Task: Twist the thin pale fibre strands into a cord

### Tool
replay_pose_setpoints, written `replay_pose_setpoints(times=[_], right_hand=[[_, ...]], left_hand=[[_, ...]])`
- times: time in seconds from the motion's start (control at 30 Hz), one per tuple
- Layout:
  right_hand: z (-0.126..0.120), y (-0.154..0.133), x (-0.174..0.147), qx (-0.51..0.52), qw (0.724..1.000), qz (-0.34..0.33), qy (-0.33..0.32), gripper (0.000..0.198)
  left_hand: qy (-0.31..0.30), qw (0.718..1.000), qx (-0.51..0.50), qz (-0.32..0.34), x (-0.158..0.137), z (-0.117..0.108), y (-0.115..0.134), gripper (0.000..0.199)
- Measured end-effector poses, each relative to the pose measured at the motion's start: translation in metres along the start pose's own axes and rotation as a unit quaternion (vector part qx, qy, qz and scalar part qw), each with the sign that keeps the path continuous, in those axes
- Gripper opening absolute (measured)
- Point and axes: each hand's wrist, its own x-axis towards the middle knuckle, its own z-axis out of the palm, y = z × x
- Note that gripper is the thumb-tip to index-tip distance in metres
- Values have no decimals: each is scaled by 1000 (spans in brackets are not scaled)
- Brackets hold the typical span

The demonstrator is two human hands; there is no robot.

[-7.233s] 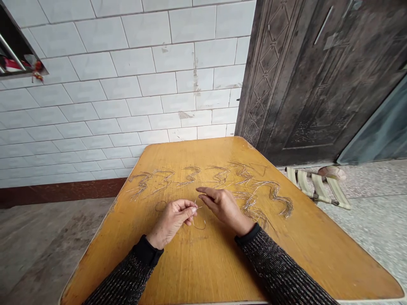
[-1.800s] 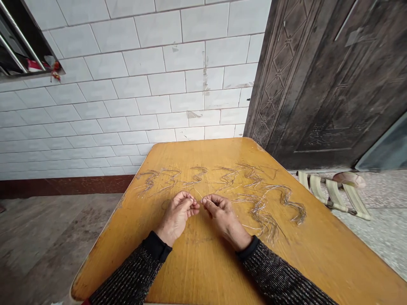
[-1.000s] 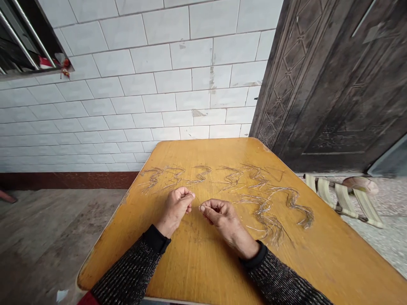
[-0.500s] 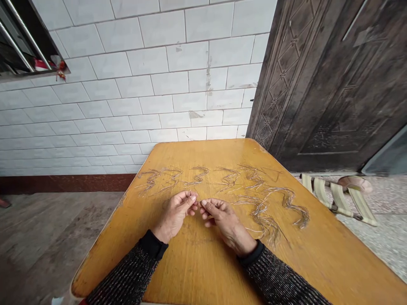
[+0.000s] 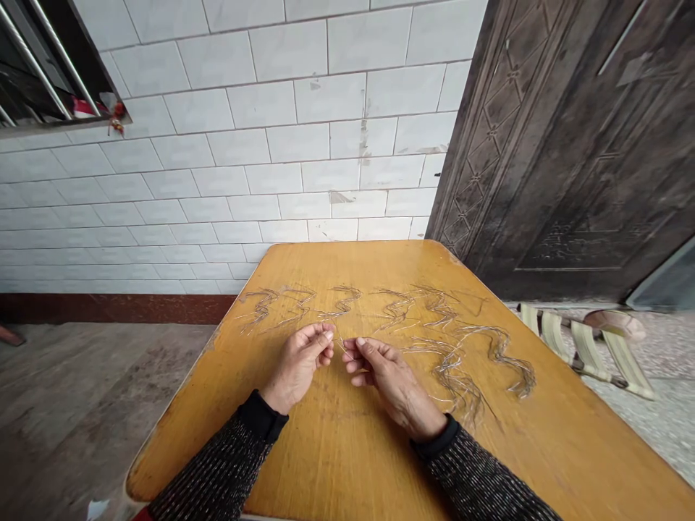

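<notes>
My left hand [image 5: 305, 354] is closed in a pinch, thumb against forefinger, on a thin wire [image 5: 342, 342]. The wire slants across the small gap toward my right hand [image 5: 383, 373], whose thumb and fingers are also closed at its lower end. Both hands are just above the wooden table [image 5: 320, 449]. Beyond them lie small bundles of wavy wires, one bundle [image 5: 343, 304] straight ahead and another [image 5: 397, 307] to its right. Close to my right hand are a larger tangled bundle [image 5: 453, 369] and a curved bundle [image 5: 502, 351].
More wire bundles [image 5: 263, 304] lie at the table's left. A white tiled wall [image 5: 293, 152] stands behind the table, and a dark carved door [image 5: 559, 181] is at the right. On the floor there, a seat with pale straps [image 5: 589, 351] stands beside the table.
My hands have moved slightly apart, and more of the thin wire shows between them. The whole view has shifted a little; the bundles lie as before.
</notes>
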Motion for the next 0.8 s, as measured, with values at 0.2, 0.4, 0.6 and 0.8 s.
replay_pose_setpoints(times=[0.2, 0.4, 0.6, 0.8], right_hand=[[-1, 2, 2, 55, 998, 14, -25, 35], [2, 4, 3, 113, 993, 14, 0, 34], [7, 6, 3, 147, 989, -8, 24, 30], [9, 6, 3, 182, 983, 5, 16, 26]], left_hand=[[-33, 996, -64, -49, -2, 3, 0, 22], [-30, 998, -59, -5, -2, 3, -2, 21], [-27, 996, -83, 3, -1, 5, -5, 19], [-15, 993, -119, -5, 0, 5, -6, 19]])
